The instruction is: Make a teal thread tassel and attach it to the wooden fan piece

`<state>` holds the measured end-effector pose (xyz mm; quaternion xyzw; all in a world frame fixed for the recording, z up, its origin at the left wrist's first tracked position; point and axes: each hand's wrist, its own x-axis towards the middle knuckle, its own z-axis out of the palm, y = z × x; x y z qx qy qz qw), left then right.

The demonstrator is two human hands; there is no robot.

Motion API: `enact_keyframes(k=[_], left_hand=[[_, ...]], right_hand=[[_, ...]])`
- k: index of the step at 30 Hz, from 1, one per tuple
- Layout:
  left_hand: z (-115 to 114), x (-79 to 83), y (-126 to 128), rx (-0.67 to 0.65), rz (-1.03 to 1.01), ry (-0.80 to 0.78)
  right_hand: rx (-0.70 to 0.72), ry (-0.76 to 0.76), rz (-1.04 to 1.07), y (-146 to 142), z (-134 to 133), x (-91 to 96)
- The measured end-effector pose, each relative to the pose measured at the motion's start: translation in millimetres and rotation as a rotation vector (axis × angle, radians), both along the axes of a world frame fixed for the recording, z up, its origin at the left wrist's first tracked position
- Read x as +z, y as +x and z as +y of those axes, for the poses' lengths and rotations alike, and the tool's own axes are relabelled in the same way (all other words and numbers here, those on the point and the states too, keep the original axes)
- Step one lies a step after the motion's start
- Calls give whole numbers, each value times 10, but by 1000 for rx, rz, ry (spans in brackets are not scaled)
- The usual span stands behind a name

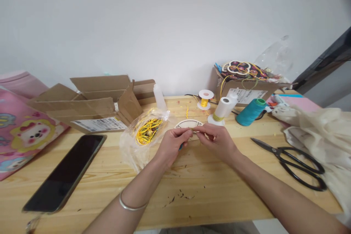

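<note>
My left hand [177,142] and my right hand [216,139] meet over the middle of the wooden table, fingertips pinched close together. Between them is something small and thin that I cannot make out. A bit of blue shows under the left fingers. Just behind the hands lies a pale round wooden piece with cut-out patterns [189,122], partly covered by them. A short yellow cord [187,111] sticks out from its far edge. Left of my left hand, a clear plastic bag [131,157] holds a tangle of yellow cord [148,131].
A phone [65,172] and an opened cardboard box [90,106] are at left. Behind stand a white bottle [159,97], a yellow thread spool [204,100], a white spool [222,108] and a teal thread cone [251,112]. Black scissors [290,161] lie at right beside cream cloth [315,135].
</note>
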<state>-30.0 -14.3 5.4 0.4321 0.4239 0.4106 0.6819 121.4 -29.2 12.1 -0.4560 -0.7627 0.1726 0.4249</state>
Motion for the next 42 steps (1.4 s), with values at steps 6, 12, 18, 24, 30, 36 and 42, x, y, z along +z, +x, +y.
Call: enact_keyframes(k=[6, 12, 18, 24, 30, 36, 42], left_hand=[[14, -26, -10, -29, -4, 1], [19, -7, -9, 3, 60, -4], [29, 20, -33, 22, 386, 153], [3, 35, -30, -152, 606, 442], [-6, 76, -56, -250, 672, 746], [2, 60, -94, -196, 634, 1063], [0, 43, -87, -107, 630, 1178]], right_hand=[[3, 21, -21, -3, -5, 6], [-38, 98, -217, 38, -1, -20], [-111, 283, -523, 63, -37, 30], [-23, 392, -616, 100, 10, 52], [40, 39, -354, 151, 64, 88], [45, -551, 63, 133, 37, 147], [58, -674, 237, 92, 3, 146]])
